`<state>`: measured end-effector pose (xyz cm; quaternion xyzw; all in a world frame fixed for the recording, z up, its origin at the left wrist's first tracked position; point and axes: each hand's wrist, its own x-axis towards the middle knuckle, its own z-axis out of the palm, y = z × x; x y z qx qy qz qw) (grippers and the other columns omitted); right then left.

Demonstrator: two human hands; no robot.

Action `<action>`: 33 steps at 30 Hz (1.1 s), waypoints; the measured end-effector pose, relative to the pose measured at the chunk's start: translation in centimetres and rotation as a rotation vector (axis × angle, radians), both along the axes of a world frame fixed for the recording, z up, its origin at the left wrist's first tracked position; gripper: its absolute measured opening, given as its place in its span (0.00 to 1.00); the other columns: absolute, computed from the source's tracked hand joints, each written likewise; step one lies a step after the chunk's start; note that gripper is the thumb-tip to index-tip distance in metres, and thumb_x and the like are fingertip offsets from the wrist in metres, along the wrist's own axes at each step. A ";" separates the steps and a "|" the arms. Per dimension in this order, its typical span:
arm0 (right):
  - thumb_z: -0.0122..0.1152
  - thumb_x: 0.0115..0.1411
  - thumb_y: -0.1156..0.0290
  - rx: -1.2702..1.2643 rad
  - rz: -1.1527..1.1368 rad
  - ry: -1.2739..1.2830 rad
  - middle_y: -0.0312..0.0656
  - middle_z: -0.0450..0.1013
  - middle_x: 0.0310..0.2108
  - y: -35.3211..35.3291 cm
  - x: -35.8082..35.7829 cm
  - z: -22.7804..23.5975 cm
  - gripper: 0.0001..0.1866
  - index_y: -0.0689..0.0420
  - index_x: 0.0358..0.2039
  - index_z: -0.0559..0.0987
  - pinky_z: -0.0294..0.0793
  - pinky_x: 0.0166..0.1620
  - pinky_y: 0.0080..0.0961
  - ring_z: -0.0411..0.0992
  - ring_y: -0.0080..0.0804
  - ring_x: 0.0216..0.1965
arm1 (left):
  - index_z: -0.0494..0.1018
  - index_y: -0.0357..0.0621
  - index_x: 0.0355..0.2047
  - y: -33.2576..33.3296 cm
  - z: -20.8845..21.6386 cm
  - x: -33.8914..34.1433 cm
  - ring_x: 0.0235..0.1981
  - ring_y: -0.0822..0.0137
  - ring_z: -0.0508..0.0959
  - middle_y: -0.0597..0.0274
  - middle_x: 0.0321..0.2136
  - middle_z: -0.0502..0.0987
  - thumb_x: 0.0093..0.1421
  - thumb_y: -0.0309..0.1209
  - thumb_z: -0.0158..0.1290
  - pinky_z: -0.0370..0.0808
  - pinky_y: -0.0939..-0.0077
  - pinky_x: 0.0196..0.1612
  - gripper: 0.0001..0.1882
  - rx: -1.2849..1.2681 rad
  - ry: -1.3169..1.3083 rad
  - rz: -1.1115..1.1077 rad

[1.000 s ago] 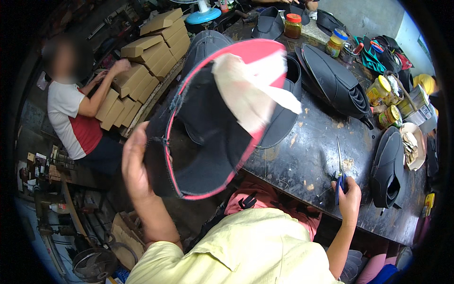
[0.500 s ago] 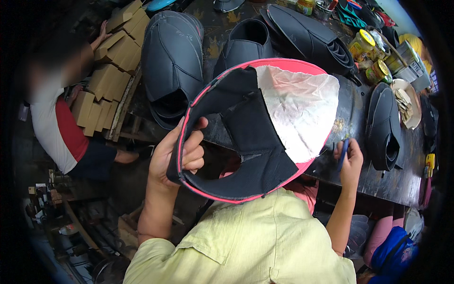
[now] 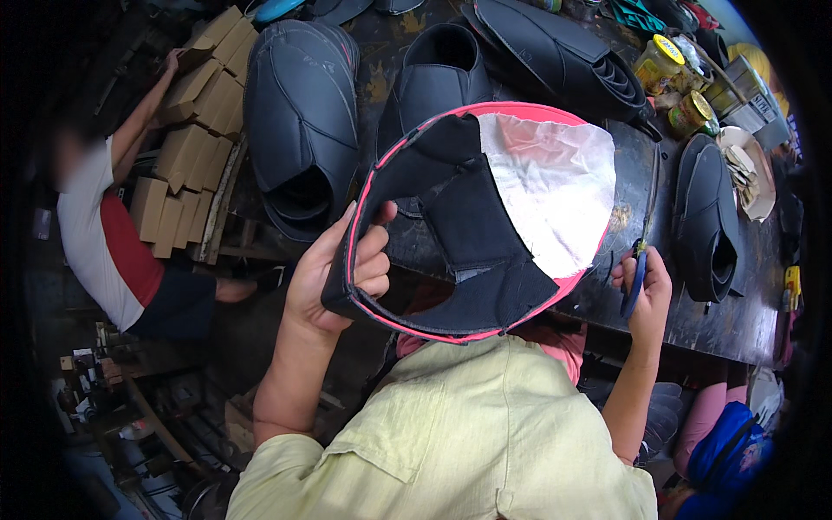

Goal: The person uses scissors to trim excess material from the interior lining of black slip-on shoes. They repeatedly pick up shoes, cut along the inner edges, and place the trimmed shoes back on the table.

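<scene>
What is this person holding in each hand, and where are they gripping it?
Left hand grips the black pink-edged shoe upper by its left rim; right hand holds blue-handled scissors by the handles.

The middle is bright and sharp, with light shining off the white lining point(image 3: 548, 192) and the dark table point(image 3: 693, 316). The left side is dim, and the round edges bend and go black

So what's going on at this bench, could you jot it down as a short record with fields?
Left hand: left hand grips the edge of a black seat cover with pink trim, held up
Cover lining: white sheet on its right half
Right hand: right hand holds blue-handled scissors
Bench: dark workbench with more black covers and jars
Nearby: another person beside stacked cardboard boxes
</scene>
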<state>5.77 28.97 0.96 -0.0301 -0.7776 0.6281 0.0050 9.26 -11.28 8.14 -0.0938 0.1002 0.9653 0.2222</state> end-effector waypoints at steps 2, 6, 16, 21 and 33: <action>0.61 0.69 0.70 0.000 -0.009 -0.001 0.35 0.74 0.31 0.1 0.0 -0.1 0.09 0.62 0.38 0.75 0.75 0.36 0.17 0.74 0.18 0.32 | 0.63 0.33 0.60 -0.1 0.0 -0.1 0.16 0.78 0.56 0.70 0.20 0.58 0.80 0.41 0.33 0.58 0.80 0.22 0.23 -0.010 -0.003 -0.003; 0.62 0.69 0.69 -0.012 -0.009 0.001 0.34 0.74 0.31 0.0 -0.1 -0.4 0.09 0.62 0.38 0.75 0.75 0.36 0.17 0.75 0.19 0.32 | 0.64 0.33 0.60 0.0 0.1 0.0 0.16 0.78 0.56 0.71 0.19 0.59 0.80 0.41 0.34 0.57 0.81 0.21 0.23 -0.097 0.041 0.002; 0.61 0.69 0.71 0.041 -0.011 -0.041 0.33 0.73 0.30 0.0 0.1 -0.7 0.07 0.60 0.36 0.74 0.74 0.36 0.17 0.74 0.17 0.33 | 0.60 0.31 0.64 0.3 -0.2 -0.1 0.17 0.76 0.59 0.66 0.22 0.62 0.79 0.38 0.33 0.58 0.79 0.23 0.24 -0.198 -0.012 0.069; 0.61 0.69 0.71 0.027 -0.021 -0.051 0.32 0.73 0.31 0.3 0.1 -1.2 0.07 0.60 0.36 0.74 0.73 0.36 0.16 0.73 0.17 0.32 | 0.62 0.33 0.62 0.1 -0.5 -0.2 0.17 0.77 0.57 0.69 0.21 0.59 0.79 0.40 0.36 0.56 0.79 0.22 0.23 -0.274 -0.004 0.056; 0.58 0.71 0.71 0.006 0.018 -0.068 0.32 0.74 0.32 0.6 -0.2 -2.7 0.07 0.61 0.38 0.75 0.74 0.38 0.16 0.73 0.17 0.34 | 0.64 0.36 0.61 1.6 1.5 -0.2 0.17 0.78 0.58 0.72 0.20 0.60 0.79 0.42 0.38 0.57 0.80 0.22 0.22 -0.346 -0.157 0.167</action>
